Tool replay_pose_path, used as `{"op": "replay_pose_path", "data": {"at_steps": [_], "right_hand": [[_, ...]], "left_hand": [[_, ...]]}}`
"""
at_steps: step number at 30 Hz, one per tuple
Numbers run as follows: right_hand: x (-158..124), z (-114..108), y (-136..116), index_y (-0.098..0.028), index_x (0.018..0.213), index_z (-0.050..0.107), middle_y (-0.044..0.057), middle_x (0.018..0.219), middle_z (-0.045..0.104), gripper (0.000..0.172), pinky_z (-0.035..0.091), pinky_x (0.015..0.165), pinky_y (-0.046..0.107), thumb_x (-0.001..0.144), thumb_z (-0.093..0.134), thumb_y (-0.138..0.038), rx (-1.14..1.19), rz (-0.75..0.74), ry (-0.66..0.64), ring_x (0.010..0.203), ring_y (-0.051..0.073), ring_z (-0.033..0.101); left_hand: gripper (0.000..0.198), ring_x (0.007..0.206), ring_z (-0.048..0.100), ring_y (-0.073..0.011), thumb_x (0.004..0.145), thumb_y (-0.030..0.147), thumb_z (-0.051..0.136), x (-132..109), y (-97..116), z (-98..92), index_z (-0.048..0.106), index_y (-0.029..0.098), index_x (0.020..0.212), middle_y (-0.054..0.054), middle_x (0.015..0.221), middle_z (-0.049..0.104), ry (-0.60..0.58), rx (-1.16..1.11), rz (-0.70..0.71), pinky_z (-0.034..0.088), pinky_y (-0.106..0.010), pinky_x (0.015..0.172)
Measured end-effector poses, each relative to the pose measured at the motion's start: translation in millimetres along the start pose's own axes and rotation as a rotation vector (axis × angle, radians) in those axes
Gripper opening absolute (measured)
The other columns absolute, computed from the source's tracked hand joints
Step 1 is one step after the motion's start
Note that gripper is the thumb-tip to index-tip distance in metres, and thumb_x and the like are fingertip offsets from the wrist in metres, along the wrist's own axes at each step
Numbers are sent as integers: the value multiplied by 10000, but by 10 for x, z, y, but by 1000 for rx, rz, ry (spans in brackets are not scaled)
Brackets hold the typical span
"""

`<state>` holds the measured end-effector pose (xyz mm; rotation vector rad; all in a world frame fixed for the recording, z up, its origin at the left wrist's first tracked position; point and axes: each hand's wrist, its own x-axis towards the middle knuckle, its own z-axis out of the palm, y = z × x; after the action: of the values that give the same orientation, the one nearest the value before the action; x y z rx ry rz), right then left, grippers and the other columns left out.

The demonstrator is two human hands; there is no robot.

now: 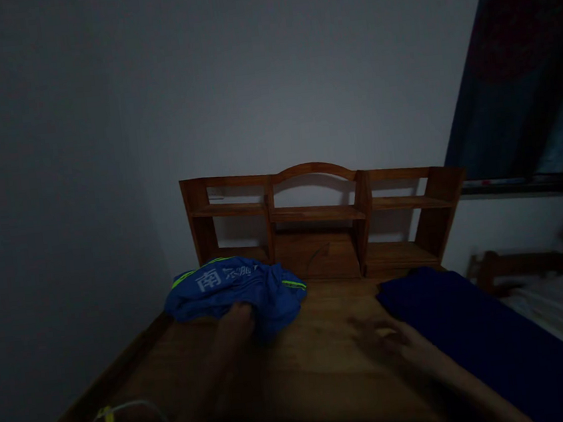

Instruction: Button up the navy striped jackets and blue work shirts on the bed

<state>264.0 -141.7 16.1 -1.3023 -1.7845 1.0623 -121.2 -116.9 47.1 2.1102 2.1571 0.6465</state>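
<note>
Brown wood forms the shelf unit at the back of the surface, closing off the space behind the blue garment. You have a dark-blue cloth in front of the unit's right end. The garment lies bunched before the unit's left end, long axis roughly parallel to the unit, white lettering reading left to right. Your left hand touches its near edge; fingertips hidden, grip cannot be determined. Your right hand, blurred, is released, fingers loosely curved, before the unit's right half.
</note>
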Motion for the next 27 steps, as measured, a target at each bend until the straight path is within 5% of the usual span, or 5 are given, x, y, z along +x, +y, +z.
{"op": "replay_pose_path", "data": {"at_steps": [6,12,17,22,27], "right_hand": [[-200,-754,494,-172,1203,526,136,1195,556,493,492,851,388,789,480,-436,-671,-15,454,980,259,605],[-258,-252,652,-89,1350,383,260,1368,356,638,511,658,416,824,449,-443,-1301,145,591,958,347,596],[-18,-233,677,-80,915,652,223,895,640,312,477,635,354,840,349,-88,-1401,228,427,773,280,649],[112,-558,182,-112,1014,598,162,841,658,288,454,605,314,844,367,-83,-1277,213,570,689,239,654],[-37,-879,-712,-161,1027,619,94,843,666,307,450,683,301,889,439,-367,-763,-172,826,791,229,630]], "left_hand": [[289,926,613,-200,844,318,412,-794,442,682,620,216,1017,-74,1064,636,-13,-560,103,482,-286,796],[438,559,576,-164,827,543,412,-1285,815,1159,618,186,974,-18,608,608,-336,-990,-65,451,-247,566],[417,648,598,-151,801,563,471,-1281,748,1093,627,189,899,-29,742,631,-379,-1121,-48,462,-232,630],[406,677,608,-151,821,545,460,-1269,682,1064,623,180,892,-36,752,627,-409,-1187,-17,484,-237,637],[549,824,636,-208,751,621,505,-1187,793,1102,595,188,1077,-90,970,646,-332,-1250,-148,534,-307,705]]}}
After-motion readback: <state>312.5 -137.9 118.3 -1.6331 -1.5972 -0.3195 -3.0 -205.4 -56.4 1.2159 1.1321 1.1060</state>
